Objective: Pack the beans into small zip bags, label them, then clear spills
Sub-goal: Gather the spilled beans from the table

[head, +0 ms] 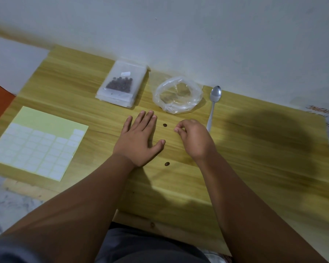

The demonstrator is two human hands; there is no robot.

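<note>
Hands apart: left hand (139, 141) flat on surface (95, 118), right hand (195, 140) fingertips bunched, contents unclear. One bean (165, 125) between our hands, second bean (167, 164) by wrists; we pinch each singly, no sweeping.

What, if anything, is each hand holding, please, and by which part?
The left hand lies flat, holding nothing. The right hand pinches its fingertips together; whether they hold anything cannot be told.
</note>
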